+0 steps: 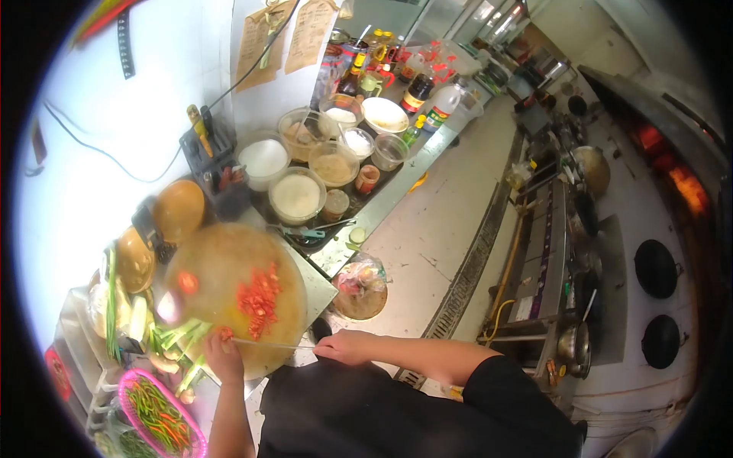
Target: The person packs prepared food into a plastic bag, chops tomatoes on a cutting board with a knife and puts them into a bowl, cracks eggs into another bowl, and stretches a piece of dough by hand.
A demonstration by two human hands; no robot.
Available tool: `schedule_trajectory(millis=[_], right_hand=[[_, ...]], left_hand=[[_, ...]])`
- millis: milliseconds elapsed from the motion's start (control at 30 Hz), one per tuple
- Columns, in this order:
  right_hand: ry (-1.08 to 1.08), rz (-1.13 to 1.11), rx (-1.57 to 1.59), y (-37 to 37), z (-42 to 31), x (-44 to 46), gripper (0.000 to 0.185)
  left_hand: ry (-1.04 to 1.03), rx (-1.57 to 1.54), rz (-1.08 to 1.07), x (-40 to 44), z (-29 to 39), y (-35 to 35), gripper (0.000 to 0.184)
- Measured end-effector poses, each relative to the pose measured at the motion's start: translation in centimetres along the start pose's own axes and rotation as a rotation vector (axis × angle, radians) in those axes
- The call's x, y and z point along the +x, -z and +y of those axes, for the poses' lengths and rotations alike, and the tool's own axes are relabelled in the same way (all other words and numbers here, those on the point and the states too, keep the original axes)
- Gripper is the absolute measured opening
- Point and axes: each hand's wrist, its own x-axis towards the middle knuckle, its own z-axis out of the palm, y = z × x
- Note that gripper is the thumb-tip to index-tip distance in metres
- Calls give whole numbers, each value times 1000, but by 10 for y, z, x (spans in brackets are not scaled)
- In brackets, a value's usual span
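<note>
My right hand (341, 348) is closed around the handle of a kitchen knife (271, 345), seen nearly edge-on over the near side of a round cutting board (221, 252). The fingers of my left hand (222, 360) are bunched on a red tomato piece (226, 333) near the knife's far end. A heap of chopped tomato (259, 301) lies on the right part of the board. Farther left are another tomato piece (187, 282) and a pale purplish onion (169, 308). Cut green stalks (183, 341) lie beside my left hand.
A pink basket (200, 439) of green and red chillies stands at lower left. Beyond the board are tubs of white seasoning (296, 196), bottles (416, 94) and a knife rack (210, 149). A bin (360, 298) stands on the floor; stoves (622, 290) line the right.
</note>
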Motion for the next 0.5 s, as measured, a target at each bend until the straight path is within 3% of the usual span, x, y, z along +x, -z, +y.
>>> schedule_trajectory(millis=[33, 100, 167, 267, 400, 467, 500], right_hand=[[-2, 8, 3, 2, 0, 1, 52], [-78, -146, -83, 4, 0, 5, 52], [-80, -102, -14, -2, 6, 15, 53], [-105, -1, 41, -1, -2, 20, 55], [-75, 92, -67, -3, -7, 30, 54], [-145, 116, 31, -15, 4, 40, 53], [-79, 164, 38, -19, 9, 41, 49]], left_hand=[[-79, 94, 129, 6, 6, 8, 23], [-69, 103, 30, 11, 4, 8, 22], [-204, 137, -110, 14, -3, 6, 22], [-241, 103, -90, 8, -13, -13, 21], [-215, 94, -209, 2, 10, 1, 15], [-164, 111, -208, -2, 8, 6, 14], [-128, 25, -200, -3, 4, 6, 16]])
